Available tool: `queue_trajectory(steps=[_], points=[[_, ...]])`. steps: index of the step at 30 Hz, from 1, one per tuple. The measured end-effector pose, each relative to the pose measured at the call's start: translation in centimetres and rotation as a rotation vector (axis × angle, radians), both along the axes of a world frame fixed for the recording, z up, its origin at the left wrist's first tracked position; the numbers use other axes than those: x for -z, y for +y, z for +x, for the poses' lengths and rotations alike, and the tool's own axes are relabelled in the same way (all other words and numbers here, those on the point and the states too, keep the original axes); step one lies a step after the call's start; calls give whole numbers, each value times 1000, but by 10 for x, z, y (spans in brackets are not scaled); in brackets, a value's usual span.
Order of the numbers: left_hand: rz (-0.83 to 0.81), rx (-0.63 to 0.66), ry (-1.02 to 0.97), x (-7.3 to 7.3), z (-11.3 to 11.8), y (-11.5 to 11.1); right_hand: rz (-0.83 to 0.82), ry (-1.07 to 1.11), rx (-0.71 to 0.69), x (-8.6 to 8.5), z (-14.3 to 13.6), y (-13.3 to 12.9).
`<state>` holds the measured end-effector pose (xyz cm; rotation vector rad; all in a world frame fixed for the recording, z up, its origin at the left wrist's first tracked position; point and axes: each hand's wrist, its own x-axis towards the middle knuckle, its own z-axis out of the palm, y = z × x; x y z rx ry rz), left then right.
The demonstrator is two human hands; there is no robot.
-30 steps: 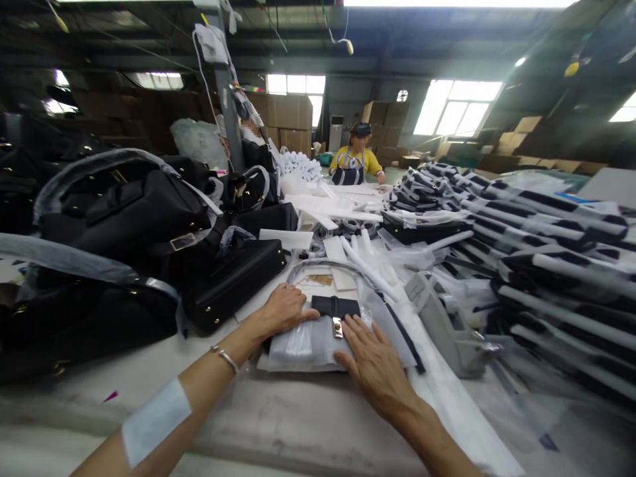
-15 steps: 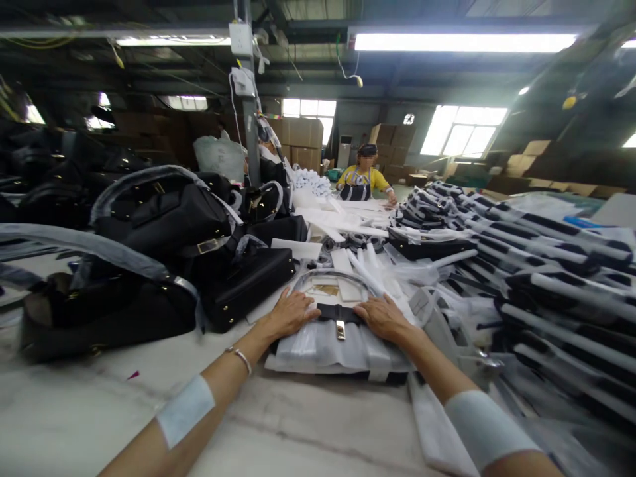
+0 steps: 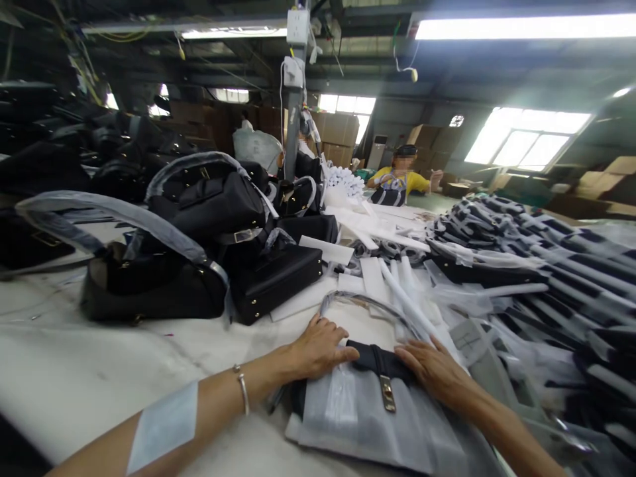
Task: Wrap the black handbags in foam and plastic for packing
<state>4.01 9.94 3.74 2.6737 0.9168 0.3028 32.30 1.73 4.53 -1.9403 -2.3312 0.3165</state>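
Note:
A black handbag [image 3: 365,414] lies in front of me, its front wrapped in translucent white sheet. A gold clasp [image 3: 387,393] hangs on a dark strap at its top, and the wrapped handle [image 3: 370,301] arches away on the far side. My left hand [image 3: 320,350] rests on the bag's upper left corner, thumb pointing toward the strap and fingers apart. On the upper right part lies my right hand [image 3: 436,371], its fingers stretched out over the top edge. What the undersides of both hands touch is partly hidden.
Several black handbags [image 3: 159,285] with wrapped handles stand at the left. White foam strips [image 3: 370,281] and rolls lie beyond the bag. A tall pile of wrapped black pieces [image 3: 527,245] fills the right, beside a grey plastic holder [image 3: 497,358]. A person in yellow [image 3: 417,182] works across the table.
The view has turned left and tilted, so the bag and my hands appear lower and further right. Both hands remain on the bag. The person across has raised a hand.

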Motion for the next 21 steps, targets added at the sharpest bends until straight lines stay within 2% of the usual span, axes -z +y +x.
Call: queue_trajectory(steps=[3,5,7,11,13,16,21], points=[[-89,77,-96,-2,2,0,20,-72,-22,-13,-10,10],[-105,82,-184,-8,4,10,75,-46,14,-18,-25,19],[-89,4,-259,-16,7,28,88,54,48,-15,-43,26],[-60,-198,-253,-23,14,80,1,218,31,10,-65,23],[-98,-217,-175,-18,17,105,-23,278,15,17,-65,19],[-161,-151,-49,-6,20,130,-43,350,30,16,-62,16],[-167,-12,25,5,23,134,-45,451,122,10,-61,15]])
